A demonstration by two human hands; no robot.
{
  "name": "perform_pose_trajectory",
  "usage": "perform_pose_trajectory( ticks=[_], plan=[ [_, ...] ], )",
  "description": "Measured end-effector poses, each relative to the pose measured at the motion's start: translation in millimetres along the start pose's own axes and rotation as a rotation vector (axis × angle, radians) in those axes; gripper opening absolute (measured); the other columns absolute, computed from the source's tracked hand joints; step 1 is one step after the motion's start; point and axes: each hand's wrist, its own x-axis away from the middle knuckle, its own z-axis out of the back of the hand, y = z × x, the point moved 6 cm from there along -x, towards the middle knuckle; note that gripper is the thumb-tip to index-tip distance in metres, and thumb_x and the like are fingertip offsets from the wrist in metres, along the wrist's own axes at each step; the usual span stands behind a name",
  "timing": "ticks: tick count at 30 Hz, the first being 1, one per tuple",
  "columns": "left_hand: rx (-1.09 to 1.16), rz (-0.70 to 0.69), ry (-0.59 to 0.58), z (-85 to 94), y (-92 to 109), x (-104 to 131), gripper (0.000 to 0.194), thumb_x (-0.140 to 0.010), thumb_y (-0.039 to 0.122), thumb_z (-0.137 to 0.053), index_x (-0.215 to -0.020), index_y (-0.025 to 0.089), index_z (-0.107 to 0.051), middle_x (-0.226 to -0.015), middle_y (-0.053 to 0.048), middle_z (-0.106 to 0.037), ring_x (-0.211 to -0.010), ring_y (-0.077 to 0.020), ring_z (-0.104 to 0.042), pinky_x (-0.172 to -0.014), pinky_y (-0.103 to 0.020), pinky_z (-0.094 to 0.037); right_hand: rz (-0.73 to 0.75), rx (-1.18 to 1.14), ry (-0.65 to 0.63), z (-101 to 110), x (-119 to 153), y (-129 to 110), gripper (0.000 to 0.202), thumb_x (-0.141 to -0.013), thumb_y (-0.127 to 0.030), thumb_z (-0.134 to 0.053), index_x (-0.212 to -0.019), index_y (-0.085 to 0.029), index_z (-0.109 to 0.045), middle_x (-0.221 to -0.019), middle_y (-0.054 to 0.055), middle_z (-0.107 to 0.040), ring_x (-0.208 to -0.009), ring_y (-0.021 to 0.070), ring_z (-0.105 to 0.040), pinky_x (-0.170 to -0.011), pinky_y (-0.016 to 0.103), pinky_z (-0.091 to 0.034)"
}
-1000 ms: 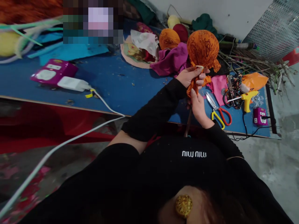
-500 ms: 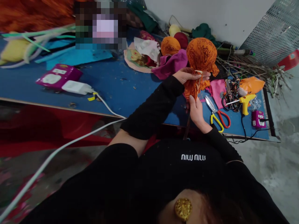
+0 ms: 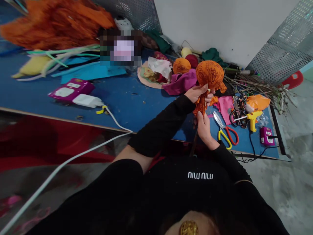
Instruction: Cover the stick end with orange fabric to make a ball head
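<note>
A round ball wrapped in patterned orange cloth point(image 3: 209, 73) is held up above the table's front edge, its loose cloth gathered below. My left hand point(image 3: 196, 93) is closed around the gathered neck, just under the ball, where a pale band or string shows. Lower down, my right hand point(image 3: 203, 125) grips the hanging end of the same cloth, with its fingertips partly hidden. Right of my right hand lie scissors point(image 3: 226, 130) with one yellow and one red handle.
On the blue table point(image 3: 117, 104) are a purple power socket point(image 3: 73, 89), magenta cloth point(image 3: 181, 81), a second orange ball point(image 3: 181, 66), a yellow glue gun point(image 3: 253, 119) and a smaller purple socket point(image 3: 267, 136). Dry twigs point(image 3: 259, 88) lie at the back right. A white cable point(image 3: 80, 156) crosses the front edge.
The view has tilted up, so everything sits lower in the picture. My left thumb has moved onto the band at the cloth's neck; my right hand keeps its grip below.
</note>
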Motion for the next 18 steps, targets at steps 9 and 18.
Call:
perform_pose_trajectory(
  ticks=[9,18],
  plan=[
    [-0.199,-0.256,-0.021,-28.3,53.2,25.4,0.041,-0.115,0.030,-0.029,-0.082,0.019,-0.049,-0.057,0.008,-0.041,-0.034,-0.0043,-0.030,-0.036,-0.016,-0.027,0.206,0.251,-0.116,6.2,9.6,-43.3,0.051,-0.095,-0.071,-0.053,-0.115,-0.024,-0.058,-0.090,0.004,-0.068,-0.077,0.0184,-0.066,-0.073,0.034,-0.057],
    [-1.022,-0.579,0.399,-25.1,188.0,85.3,0.021,-0.110,0.031,-0.035,-0.096,0.020,-0.046,-0.078,0.003,-0.038,-0.070,-0.0116,-0.062,-0.070,-0.029,-0.040,0.249,0.464,-0.169,99.2,-19.2,-112.6,0.037,-0.088,-0.051,-0.069,-0.115,-0.027,-0.068,-0.104,0.007,-0.076,-0.096,0.0258,-0.074,-0.093,0.045,-0.058]
  ],
)
